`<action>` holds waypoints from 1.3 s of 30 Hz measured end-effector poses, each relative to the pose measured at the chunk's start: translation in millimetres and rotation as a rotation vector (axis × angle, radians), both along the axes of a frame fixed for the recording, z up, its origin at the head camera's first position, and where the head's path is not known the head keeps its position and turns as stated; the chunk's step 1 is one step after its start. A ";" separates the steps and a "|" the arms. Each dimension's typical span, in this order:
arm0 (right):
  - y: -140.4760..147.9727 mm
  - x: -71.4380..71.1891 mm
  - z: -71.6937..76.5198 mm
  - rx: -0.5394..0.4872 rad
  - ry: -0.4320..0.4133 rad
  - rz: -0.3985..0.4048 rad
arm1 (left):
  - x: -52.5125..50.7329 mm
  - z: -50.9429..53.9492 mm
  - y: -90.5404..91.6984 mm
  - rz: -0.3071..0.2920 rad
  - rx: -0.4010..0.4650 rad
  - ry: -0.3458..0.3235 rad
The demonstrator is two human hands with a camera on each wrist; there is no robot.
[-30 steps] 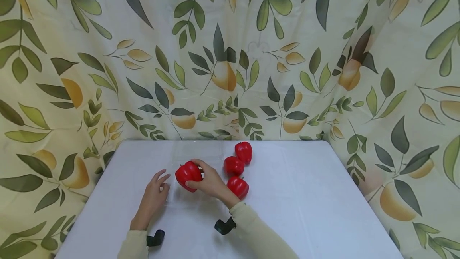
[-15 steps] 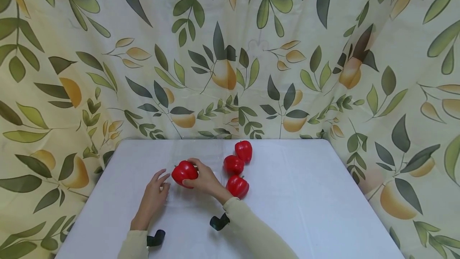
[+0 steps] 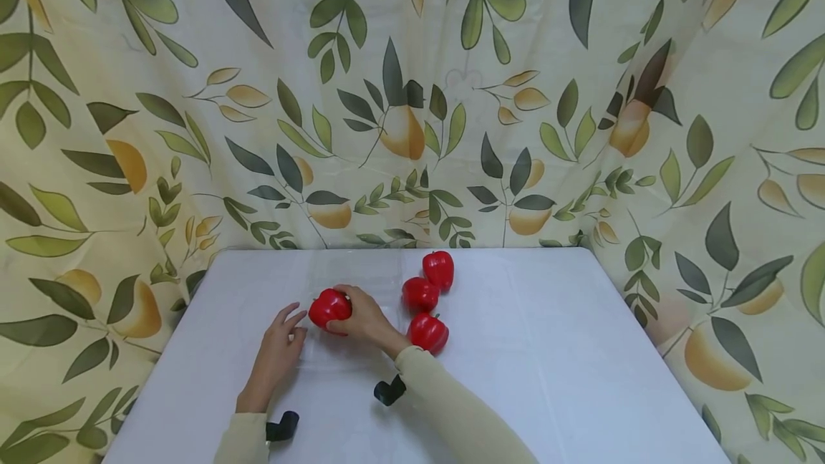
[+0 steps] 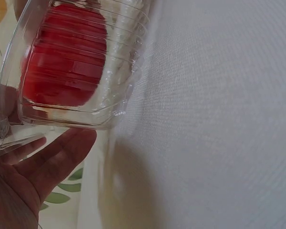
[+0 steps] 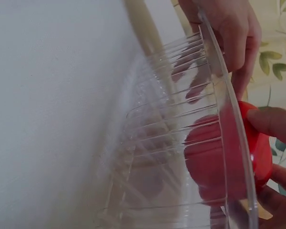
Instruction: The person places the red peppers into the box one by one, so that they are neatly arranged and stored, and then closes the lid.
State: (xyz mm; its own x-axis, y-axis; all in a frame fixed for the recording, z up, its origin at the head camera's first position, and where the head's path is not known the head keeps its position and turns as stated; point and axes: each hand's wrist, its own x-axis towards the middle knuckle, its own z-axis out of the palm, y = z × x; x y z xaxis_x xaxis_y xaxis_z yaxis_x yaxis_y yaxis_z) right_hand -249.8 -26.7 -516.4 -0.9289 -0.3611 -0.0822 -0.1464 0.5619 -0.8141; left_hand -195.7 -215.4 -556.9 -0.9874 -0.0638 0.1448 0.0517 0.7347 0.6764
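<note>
A red bell pepper [image 3: 327, 308] is gripped by my right hand [image 3: 367, 319], thumb on its near side. In the right wrist view the pepper [image 5: 261, 155] is partly above the rim of a clear ribbed plastic container [image 5: 176, 114], its lower part seen through the wall. The left wrist view shows the pepper's red body behind the container's end wall [image 4: 71, 117]. My left hand [image 3: 276, 353] is at the container's left side, fingers loosely extended and touching it. Three more red bell peppers, far [image 3: 438, 271], middle [image 3: 420, 295] and near [image 3: 428, 333], lie to the right.
The clear lid part [image 3: 354, 267] of the container lies toward the far table edge and is hard to make out. A white cloth covers the table [image 3: 548, 364]. A leaf-patterned curtain [image 3: 412, 127] hangs behind and at both sides.
My right hand has carried the pepper slightly left, toward my left hand, and has hardly moved in the last half second. The left hand and the other peppers keep their places.
</note>
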 end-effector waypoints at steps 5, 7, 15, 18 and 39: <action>-3.5 -3.1 -1.8 0.005 -0.005 -0.008 | 0.0 -0.2 -0.1 -0.001 0.001 0.017; -4.5 -3.9 -3.4 0.017 -0.005 -0.010 | 0.0 -0.5 -0.1 -0.002 0.002 0.019; -8.0 -7.0 -6.4 0.046 0.018 -0.003 | 1.0 1.2 0.5 0.000 -0.001 0.030; -7.9 -7.2 -6.2 0.042 0.013 -0.007 | 1.0 0.8 0.6 0.000 -0.003 0.031; -1.6 -13.2 -12.8 0.031 0.016 0.024 | 2.2 0.6 1.0 -0.002 -0.005 0.010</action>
State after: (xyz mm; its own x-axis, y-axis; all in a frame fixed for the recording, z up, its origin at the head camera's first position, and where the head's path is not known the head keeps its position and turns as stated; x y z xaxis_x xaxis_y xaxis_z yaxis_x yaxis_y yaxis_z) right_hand -263.0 -28.3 -529.3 -0.9212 -0.3810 -0.0786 -0.1733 0.5828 -0.7939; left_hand -193.5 -214.4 -556.3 -0.9860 -0.0610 0.1554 0.0602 0.7381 0.6720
